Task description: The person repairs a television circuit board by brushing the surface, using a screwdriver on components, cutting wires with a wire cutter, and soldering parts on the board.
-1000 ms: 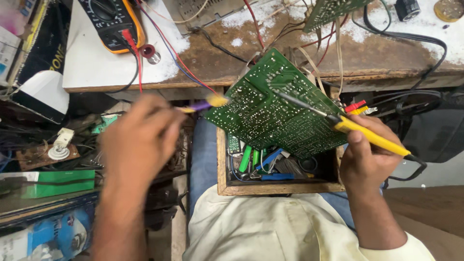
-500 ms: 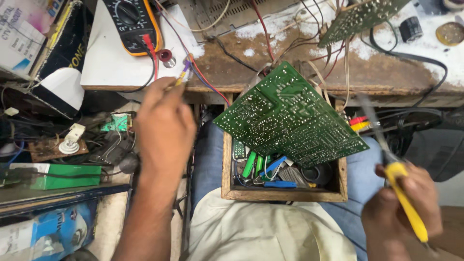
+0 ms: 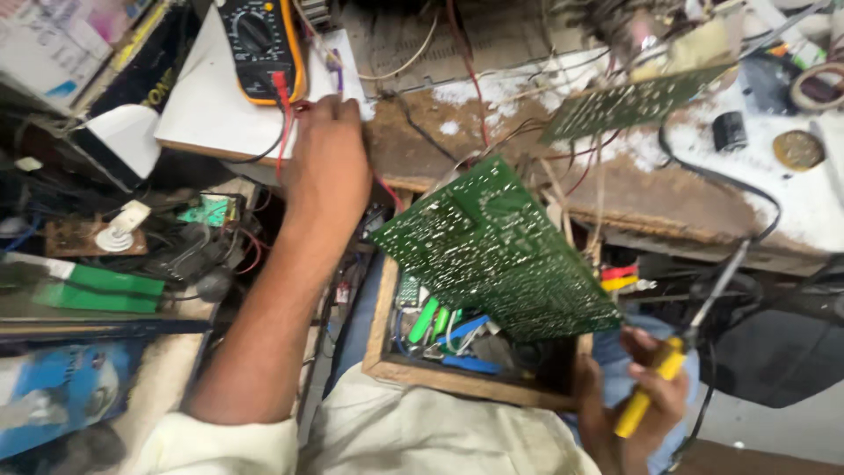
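A large green circuit board (image 3: pixel 497 251) sits tilted, solder side up, over an open wooden drawer (image 3: pixel 384 339) of small parts. My right hand (image 3: pixel 637 400) is at the board's lower right corner, closed around a yellow-handled soldering iron (image 3: pixel 652 387) whose metal tip points up and away from the board. My left hand (image 3: pixel 325 163) is stretched forward onto the workbench, fingers curled beside the red probe lead of a yellow-and-black multimeter (image 3: pixel 259 44). A thin purple piece shows at its fingertips; what the hand holds is hidden.
A second green circuit board (image 3: pixel 633 101) with wires lies on the worn wooden bench (image 3: pixel 527 158). A black capacitor (image 3: pixel 728 130), a round tin (image 3: pixel 798 149) and a tape roll (image 3: pixel 813 84) lie at right. Cluttered shelves with small boards and boxes fill the left (image 3: pixel 97 281).
My left hand left the board and reached up to the bench beside the multimeter. My right hand drew the soldering iron off the board, down to the lower right.
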